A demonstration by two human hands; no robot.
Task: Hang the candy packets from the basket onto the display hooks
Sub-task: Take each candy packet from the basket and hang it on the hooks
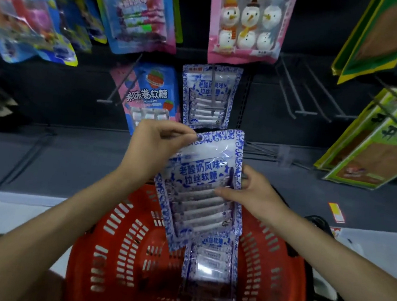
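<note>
I hold a blue-and-white candy packet [201, 187] upright above the red basket [118, 252]. My left hand [154, 145] pinches its top edge near the hang hole. My right hand [249, 192] grips its right side, thumb on the front. Another blue-and-white packet [210, 259] lies in the basket below it. A matching packet [209, 95] hangs on a display hook just above the one I hold.
A strawberry candy packet [153, 94] hangs left of the matching one. A pink snowman packet [249, 20] hangs above. Bare hooks [303, 97] jut out at right, with green packets [374, 142] beyond. Colourful bags [31, 10] hang at upper left.
</note>
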